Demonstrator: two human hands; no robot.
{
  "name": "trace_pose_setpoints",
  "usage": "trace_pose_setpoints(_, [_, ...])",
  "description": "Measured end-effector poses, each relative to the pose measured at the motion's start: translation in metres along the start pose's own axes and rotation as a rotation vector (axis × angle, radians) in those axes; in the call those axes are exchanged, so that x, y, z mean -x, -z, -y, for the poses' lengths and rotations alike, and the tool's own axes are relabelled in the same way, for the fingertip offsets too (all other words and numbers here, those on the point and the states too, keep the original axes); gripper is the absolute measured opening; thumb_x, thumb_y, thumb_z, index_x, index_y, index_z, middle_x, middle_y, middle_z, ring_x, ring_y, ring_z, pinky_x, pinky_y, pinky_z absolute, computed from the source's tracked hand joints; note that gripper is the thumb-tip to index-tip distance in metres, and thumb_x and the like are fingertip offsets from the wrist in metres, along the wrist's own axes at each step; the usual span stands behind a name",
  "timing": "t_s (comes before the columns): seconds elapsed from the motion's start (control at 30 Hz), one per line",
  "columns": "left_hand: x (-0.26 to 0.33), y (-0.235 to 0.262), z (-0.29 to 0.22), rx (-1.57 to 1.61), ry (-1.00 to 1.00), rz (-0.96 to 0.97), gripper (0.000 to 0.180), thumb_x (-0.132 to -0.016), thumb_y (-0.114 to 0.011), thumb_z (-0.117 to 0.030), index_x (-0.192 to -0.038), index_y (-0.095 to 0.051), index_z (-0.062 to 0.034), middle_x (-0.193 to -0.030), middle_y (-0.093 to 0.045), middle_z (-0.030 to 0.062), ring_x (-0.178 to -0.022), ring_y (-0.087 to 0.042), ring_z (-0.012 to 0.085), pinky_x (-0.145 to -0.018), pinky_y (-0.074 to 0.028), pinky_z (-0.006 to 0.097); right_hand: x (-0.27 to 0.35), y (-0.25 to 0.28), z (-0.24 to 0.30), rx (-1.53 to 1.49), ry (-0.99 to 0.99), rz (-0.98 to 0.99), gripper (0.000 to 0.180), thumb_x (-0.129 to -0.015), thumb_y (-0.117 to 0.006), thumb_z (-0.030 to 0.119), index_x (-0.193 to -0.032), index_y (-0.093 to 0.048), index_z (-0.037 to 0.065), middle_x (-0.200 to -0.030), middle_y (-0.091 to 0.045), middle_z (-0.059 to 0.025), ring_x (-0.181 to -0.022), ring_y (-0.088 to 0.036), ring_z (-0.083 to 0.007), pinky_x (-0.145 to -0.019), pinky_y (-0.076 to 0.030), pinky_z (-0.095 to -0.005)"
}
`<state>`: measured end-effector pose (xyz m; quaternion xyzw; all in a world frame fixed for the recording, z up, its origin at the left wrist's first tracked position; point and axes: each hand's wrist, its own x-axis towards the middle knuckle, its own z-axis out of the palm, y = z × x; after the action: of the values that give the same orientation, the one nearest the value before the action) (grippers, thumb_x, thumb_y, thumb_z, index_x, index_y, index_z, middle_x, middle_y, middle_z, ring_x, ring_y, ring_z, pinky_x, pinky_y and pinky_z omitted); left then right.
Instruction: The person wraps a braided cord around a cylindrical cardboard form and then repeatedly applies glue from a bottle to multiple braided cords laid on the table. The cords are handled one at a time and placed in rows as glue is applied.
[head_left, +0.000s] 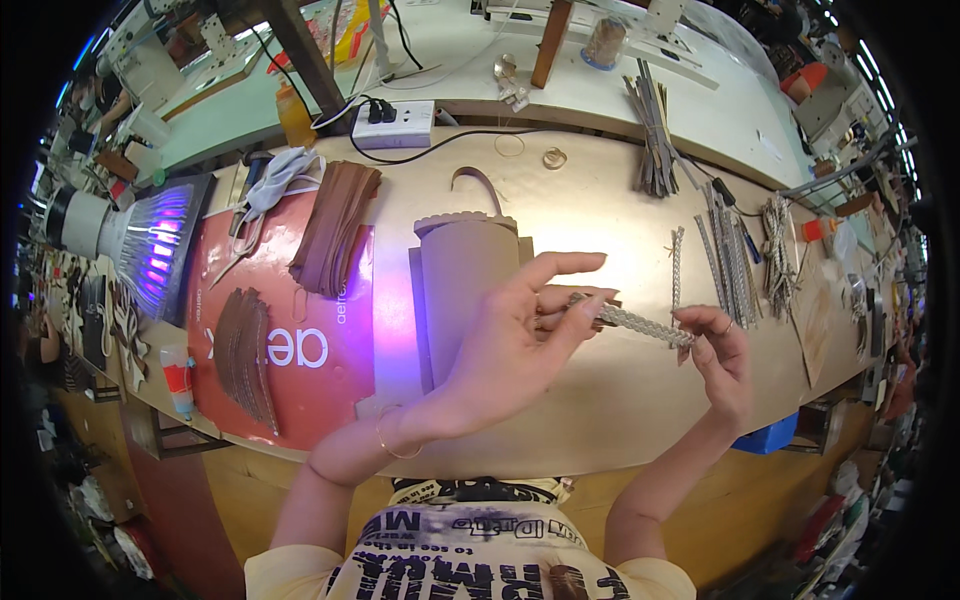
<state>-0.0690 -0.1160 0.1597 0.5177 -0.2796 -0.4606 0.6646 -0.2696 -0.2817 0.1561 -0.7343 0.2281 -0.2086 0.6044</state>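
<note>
A short grey braided strip [648, 325] is stretched between my two hands above the tan table. My left hand [520, 345] pinches its left end between thumb and fingers, with the index finger extended above. At the strip's other end, my right hand [718, 358] is closed, thumb against fingertips. Just beyond that hand, another thin braided strip [678, 262] lies on the table. Behind my left hand sits a taupe rounded form [462, 270] with a scalloped far edge, partly hidden by the hand. A curved brown strap [482, 182] lies at its far end.
Bundles of grey strips lie at the right [732, 262] and far right [654, 140]. On the left, brown leather pieces [335, 230] rest on a red sheet [345, 385] beside a lit purple lamp [160, 245]. A white power strip [393, 126] with a black cable sits behind.
</note>
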Motion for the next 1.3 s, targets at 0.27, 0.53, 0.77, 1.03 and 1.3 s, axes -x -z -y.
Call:
trace_pose_setpoints(0.27, [0.035, 0.054, 0.015, -0.03, 0.092, -0.384, 0.038, -0.096, -0.058, -0.006, -0.131, -0.046, 0.0037, -0.098, -0.07, 0.0156, -0.09, -0.069, 0.0164, -0.078, -0.059, 0.027, -0.056, -0.071, 0.009, 0.332, -0.144, 0.252, 0.019, -0.09, -0.069, 0.016, -0.086, -0.063, -0.001, -0.067, -0.055, -0.0002, -0.06, -0.044, -0.0068, -0.056, -0.04, -0.0246])
trace_pose_setpoints(0.53, [0.054, 0.099, 0.043, 0.046, 0.134, -0.581, 0.042, -0.094, -0.063, -0.01, -0.13, -0.047, 0.0042, -0.091, -0.07, 0.0132, -0.085, -0.07, 0.0177, -0.076, -0.06, 0.029, -0.068, -0.124, -0.01, 0.186, -0.147, 0.356, 0.025, -0.093, -0.063, 0.021, -0.083, -0.06, -0.001, -0.061, -0.053, -0.0064, -0.049, -0.045, -0.0111, -0.046, -0.036, -0.0282])
trace_pose_setpoints(0.77, [0.059, 0.112, 0.058, 0.162, 0.139, -0.629, 0.038, -0.094, -0.062, -0.008, -0.129, -0.047, 0.0016, -0.09, -0.071, 0.0103, -0.079, -0.071, 0.0151, -0.071, -0.061, 0.027, -0.065, -0.131, -0.016, 0.121, -0.216, 0.379, 0.024, -0.095, -0.061, 0.019, -0.082, -0.056, 0.0, -0.059, -0.049, -0.0033, -0.049, -0.042, -0.0089, -0.046, -0.035, -0.0275])
trace_pose_setpoints(1.03, [0.058, 0.115, 0.067, 0.259, 0.126, -0.645, 0.027, -0.095, -0.061, -0.008, -0.119, -0.051, -0.0012, -0.088, -0.07, 0.009, -0.079, -0.071, 0.0153, -0.07, -0.061, 0.026, -0.065, -0.136, -0.011, 0.098, -0.287, 0.359, 0.024, -0.096, -0.06, 0.019, -0.084, -0.057, -0.001, -0.062, -0.051, -0.0025, -0.056, -0.044, -0.0089, -0.051, -0.038, -0.0267])
trace_pose_setpoints(1.3, [0.057, 0.122, 0.076, 0.399, 0.129, -0.592, 0.018, -0.095, -0.062, -0.01, -0.11, -0.054, -0.0036, -0.092, -0.069, 0.0072, -0.081, -0.068, 0.0111, -0.07, -0.06, 0.027, -0.066, -0.143, -0.006, 0.152, -0.254, 0.39, 0.023, -0.095, -0.06, 0.017, -0.082, -0.056, -0.002, -0.063, -0.053, -0.0047, -0.058, -0.049, -0.0117, -0.052, -0.04, -0.0276])
